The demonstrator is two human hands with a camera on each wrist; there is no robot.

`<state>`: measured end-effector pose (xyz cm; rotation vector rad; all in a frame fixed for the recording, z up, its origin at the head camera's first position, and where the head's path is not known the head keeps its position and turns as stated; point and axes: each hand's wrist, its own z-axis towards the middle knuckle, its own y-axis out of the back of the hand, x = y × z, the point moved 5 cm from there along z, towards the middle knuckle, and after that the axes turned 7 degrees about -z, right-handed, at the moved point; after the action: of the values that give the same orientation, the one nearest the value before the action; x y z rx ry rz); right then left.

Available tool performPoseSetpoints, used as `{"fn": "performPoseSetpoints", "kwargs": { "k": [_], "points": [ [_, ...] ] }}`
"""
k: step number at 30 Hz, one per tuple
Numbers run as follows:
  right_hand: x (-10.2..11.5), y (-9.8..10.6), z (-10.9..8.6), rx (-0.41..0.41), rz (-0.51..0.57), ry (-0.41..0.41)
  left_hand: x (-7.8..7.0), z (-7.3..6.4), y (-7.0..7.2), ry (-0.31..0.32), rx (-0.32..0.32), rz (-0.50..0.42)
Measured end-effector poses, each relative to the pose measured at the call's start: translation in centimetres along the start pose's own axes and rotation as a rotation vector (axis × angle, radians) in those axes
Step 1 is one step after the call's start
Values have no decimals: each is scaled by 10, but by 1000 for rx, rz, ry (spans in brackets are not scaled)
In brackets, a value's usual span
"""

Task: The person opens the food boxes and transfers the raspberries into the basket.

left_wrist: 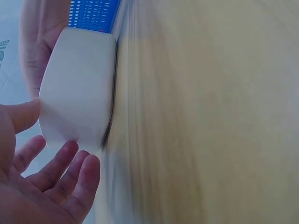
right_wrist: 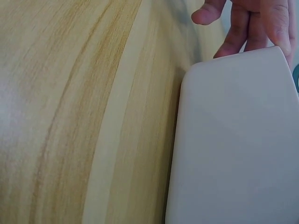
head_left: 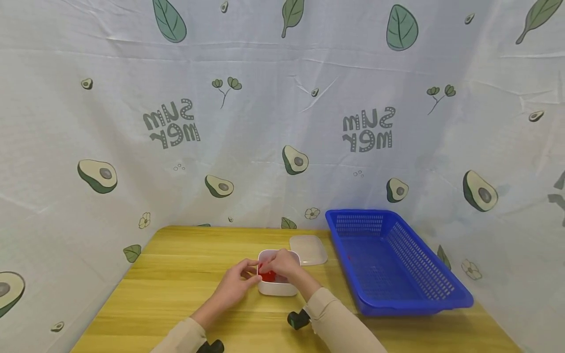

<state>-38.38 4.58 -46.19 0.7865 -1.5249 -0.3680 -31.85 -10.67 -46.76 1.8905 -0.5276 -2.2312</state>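
Observation:
A small white open box (head_left: 277, 289) with rounded corners stands on the wooden table. Inside it lies a bright red thing (head_left: 268, 275), partly covered by fingers. My left hand (head_left: 238, 282) touches the box's left side. In the left wrist view, the thumb (left_wrist: 25, 115) rests near the rim and the other fingers spread loosely by the wall. My right hand (head_left: 282, 264) reaches down into the box from the right, fingers at the red thing; I cannot tell whether they grip it. The right wrist view shows the box wall (right_wrist: 238, 140) and left-hand fingers beyond it.
A pale translucent lid (head_left: 309, 250) lies flat just behind and right of the box. To the right, a large blue plastic basket (head_left: 353, 284) with slotted walls takes up that side of the table (head_left: 190, 264). A patterned curtain (head_left: 265, 122) hangs behind.

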Motion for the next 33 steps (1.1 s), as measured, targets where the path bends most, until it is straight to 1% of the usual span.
{"fn": "performPoseSetpoints", "kwargs": {
  "k": [10,14,24,33],
  "points": [
    [1,-2,-1,13,-1,15,-3,-2,0,-11,1,-2],
    [2,-2,-1,18,-5,20,-3,-1,1,10,-1,-1],
    [3,-1,0,19,-17,14,-1,1,2,24,2,1],
    [5,-1,-2,29,-24,30,-1,1,2,9,8,12]
  ]
}}
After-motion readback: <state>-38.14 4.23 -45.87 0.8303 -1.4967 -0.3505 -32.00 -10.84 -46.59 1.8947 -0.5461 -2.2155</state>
